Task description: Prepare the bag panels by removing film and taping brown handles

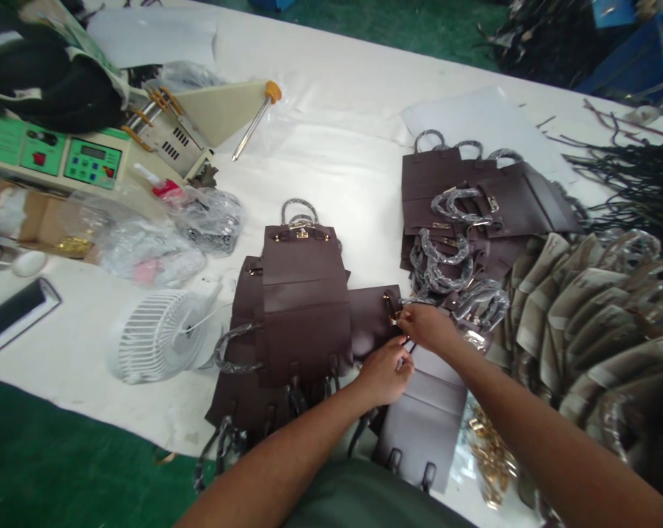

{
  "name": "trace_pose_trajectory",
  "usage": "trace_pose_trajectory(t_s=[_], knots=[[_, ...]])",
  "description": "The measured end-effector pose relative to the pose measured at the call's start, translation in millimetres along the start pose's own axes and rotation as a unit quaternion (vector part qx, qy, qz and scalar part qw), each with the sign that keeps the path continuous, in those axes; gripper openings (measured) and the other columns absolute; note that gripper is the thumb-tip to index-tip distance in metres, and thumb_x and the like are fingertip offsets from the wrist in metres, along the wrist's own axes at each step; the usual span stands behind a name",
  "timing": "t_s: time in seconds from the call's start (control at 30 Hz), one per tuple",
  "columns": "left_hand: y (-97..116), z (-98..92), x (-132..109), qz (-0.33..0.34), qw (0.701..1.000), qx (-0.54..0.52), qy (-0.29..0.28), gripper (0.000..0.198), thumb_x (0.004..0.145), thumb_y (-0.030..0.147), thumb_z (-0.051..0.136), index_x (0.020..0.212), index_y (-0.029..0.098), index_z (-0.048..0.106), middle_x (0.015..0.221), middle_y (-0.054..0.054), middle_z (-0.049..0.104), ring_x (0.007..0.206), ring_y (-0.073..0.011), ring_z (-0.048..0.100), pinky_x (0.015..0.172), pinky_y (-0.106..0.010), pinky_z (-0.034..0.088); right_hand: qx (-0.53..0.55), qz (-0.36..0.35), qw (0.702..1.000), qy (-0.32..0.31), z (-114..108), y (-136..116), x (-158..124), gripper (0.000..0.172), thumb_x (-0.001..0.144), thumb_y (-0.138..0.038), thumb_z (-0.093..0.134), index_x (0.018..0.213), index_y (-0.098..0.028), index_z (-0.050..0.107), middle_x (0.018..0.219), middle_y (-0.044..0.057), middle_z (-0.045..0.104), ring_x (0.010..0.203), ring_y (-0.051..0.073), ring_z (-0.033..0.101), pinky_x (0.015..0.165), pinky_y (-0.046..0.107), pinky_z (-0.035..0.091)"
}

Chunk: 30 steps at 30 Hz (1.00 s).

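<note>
Bag workshop: stacked brown bag panels (303, 308), control-panel machine (61, 158)

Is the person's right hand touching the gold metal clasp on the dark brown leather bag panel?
Touching. The head view shows the right hand pinching the gold metal clasp at the edge of the dark brown leather bag panel.

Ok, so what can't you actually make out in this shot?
Head view: whether the left hand and right hand grip anything at the gold clasp; the hands themselves cover it.
Head view: control panel labels, too small.
Head view: black cords, blurred, cut off by the right edge.
</note>
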<state>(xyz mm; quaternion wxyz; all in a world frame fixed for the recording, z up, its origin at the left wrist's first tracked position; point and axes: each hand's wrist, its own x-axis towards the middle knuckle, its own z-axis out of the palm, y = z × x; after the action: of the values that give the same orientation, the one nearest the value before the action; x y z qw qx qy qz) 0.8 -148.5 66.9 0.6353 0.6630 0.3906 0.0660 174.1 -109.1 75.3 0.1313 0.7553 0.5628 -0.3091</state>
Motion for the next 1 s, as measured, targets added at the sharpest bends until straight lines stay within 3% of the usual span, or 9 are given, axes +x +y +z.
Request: trace_pose_trajectory(t_s=[0.13,0.2,0.3,0.47,0.73,0.9,1.0], knots=[[-1.2,1.9,0.3,-0.003,1.0,-0.001,0.002,0.017,0.091,0.021,0.054,0.092,0.019,0.071,0.146,-0.011,0.059,0.134,-0.0268,0.057,0.111,-0.037,0.045,-0.006,0.023,0.997,0.07,2.4,-4.9,-7.4,0.022,0.089,-0.041,0.067,0.102,-0.023,0.068,0.089,0.004,0.073,0.079,0.021,0.066,0.063,0.027,0.032],[-2.5,3.8,0.5,-0.003,1.0,0.004,0.01,0.017,0.091,0.021,0.054,0.092,0.019,0.071,0.15,-0.011,0.055,0.133,-0.0266,0.057,0.11,-0.037,0.046,-0.016,0.027,0.996,0.078,3.4,-7.7,-11.4,0.02,0.092,-0.042,0.065,0.098,-0.024,0.069,0.091,0.004,0.074,0.084,0.022,0.067,0.064,0.028,0.035],[-4.6,6.7,1.1,0.002,1.0,0.013,0.02,0.018,0.091,0.021,0.053,0.092,0.02,0.071,0.148,-0.009,0.056,0.122,-0.0243,0.064,0.106,-0.035,0.049,-0.037,0.031,0.998,0.046,4.2,-14.0,-15.0,0.027,0.097,-0.043,0.056,0.09,-0.025,0.074,0.095,0.006,0.076,0.091,0.024,0.07,0.07,0.029,0.041],[-7.1,8.7,1.7,0.004,0.999,0.021,0.024,0.019,0.09,0.02,0.052,0.091,0.019,0.071,0.131,-0.009,0.066,0.103,-0.0211,0.069,0.099,-0.033,0.052,-0.047,0.066,0.997,0.0,0.5,-26.9,-12.0,0.037,0.098,-0.044,0.048,0.095,-0.023,0.078,0.1,0.013,0.076,0.098,0.033,0.071,0.081,0.04,0.049],[-5.9,3.4,-1.1,-0.007,1.0,0.001,0.009,0.021,0.091,0.023,0.053,0.091,0.017,0.073,0.154,-0.011,0.051,0.118,-0.0262,0.066,0.107,-0.037,0.048,-0.044,0.097,0.993,-0.06,-6.1,-35.7,8.8,0.035,0.09,-0.048,0.057,0.088,-0.022,0.08,0.102,0.013,0.077,0.101,0.034,0.071,0.082,0.04,0.053],[-6.7,2.2,-2.1,-0.014,1.0,-0.018,0.005,0.019,0.088,0.023,0.056,0.092,0.017,0.073,0.155,-0.01,0.05,0.124,-0.0277,0.063,0.106,-0.036,0.049,-0.06,0.082,0.992,-0.079,-4.0,-38.2,12.4,0.028,0.091,-0.037,0.059,0.084,-0.018,0.079,0.099,0.017,0.076,0.103,0.033,0.071,0.084,0.038,0.052],[-8.7,3.3,-3.5,-0.014,1.0,-0.024,0.004,0.019,0.087,0.023,0.056,0.092,0.018,0.073,0.155,-0.01,0.05,0.126,-0.0281,0.063,0.107,-0.037,0.049,-0.049,0.054,0.993,-0.097,-7.4,-35.6,13.5,0.019,0.087,-0.031,0.066,0.076,-0.019,0.076,0.087,0.013,0.075,0.093,0.029,0.072,0.081,0.033,0.051]])
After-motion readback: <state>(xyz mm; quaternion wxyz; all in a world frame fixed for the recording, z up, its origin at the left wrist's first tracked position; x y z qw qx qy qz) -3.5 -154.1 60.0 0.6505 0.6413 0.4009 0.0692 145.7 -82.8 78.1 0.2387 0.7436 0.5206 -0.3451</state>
